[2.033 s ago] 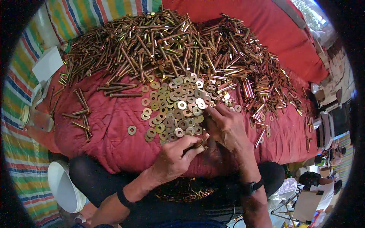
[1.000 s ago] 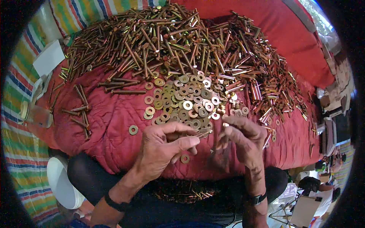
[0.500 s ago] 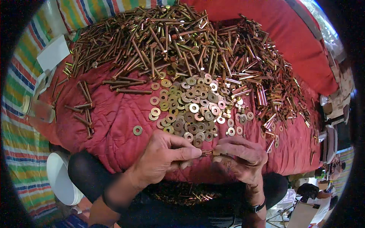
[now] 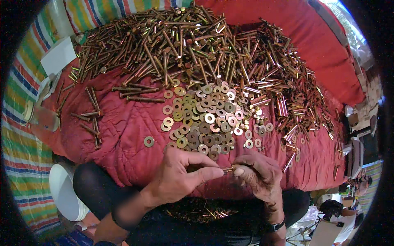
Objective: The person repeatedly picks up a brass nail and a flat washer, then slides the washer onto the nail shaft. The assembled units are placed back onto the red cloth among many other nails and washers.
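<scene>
Centrally, a bolt (image 4: 228,169) lies between the left hand (image 4: 180,174) and right hand (image 4: 259,177), each pinched nearly closed on it, fingers hiding its ends. Washers (image 4: 204,128) pile just beyond; farther off, heaped bolts (image 4: 176,45).

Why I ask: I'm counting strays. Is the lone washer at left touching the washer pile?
Apart: the head view shows red cloth plainly between the lone washer and the washer pile.
</scene>
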`<action>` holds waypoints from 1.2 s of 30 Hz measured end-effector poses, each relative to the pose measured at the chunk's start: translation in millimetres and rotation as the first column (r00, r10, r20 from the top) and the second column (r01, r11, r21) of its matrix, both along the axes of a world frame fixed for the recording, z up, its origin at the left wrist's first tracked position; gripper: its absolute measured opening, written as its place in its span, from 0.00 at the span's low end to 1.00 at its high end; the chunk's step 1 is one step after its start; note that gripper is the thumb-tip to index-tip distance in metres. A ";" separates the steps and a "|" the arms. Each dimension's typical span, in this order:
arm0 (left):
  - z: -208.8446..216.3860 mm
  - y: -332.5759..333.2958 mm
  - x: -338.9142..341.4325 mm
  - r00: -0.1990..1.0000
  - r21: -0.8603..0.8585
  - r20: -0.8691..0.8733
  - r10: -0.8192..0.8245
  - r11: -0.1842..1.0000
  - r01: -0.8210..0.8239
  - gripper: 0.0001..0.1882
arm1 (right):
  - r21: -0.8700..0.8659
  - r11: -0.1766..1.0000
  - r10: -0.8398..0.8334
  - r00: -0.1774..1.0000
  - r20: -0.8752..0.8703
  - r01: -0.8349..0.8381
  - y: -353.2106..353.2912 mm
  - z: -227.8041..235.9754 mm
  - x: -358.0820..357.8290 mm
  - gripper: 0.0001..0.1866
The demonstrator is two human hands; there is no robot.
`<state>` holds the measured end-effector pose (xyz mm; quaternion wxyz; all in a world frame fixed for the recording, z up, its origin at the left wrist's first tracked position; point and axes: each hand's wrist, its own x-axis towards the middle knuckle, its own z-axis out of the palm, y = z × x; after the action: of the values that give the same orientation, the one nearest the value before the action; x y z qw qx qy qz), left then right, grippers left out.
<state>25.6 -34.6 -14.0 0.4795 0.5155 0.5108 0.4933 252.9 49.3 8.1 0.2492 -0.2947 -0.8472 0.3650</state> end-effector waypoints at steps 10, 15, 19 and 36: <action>2.1 0.6 3.8 0.997 0.004 0.053 0.065 0.998 -0.065 0.08 | -0.310 0.937 -0.201 0.974 -0.099 0.162 -1.3 5.9 0.9 0.17; 1.6 2.3 -1.5 0.994 -0.068 0.103 0.021 0.998 -0.014 0.08 | -0.024 0.995 -0.098 0.991 -0.090 0.096 4.2 5.7 -4.5 0.17; 2.3 1.0 1.0 0.993 -0.068 0.115 0.004 0.998 0.004 0.07 | 0.097 0.995 -0.004 0.997 -0.075 0.011 4.7 -2.3 -1.4 0.11; 0.2 0.9 4.8 0.962 -0.189 0.274 0.006 0.981 0.047 0.06 | 0.076 0.997 -0.033 0.993 0.113 0.024 -0.7 -2.6 5.7 0.16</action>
<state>30.4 -33.7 -13.8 0.5984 0.3987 0.4798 0.5029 258.6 48.7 5.4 0.2164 -0.3176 -0.8688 0.3123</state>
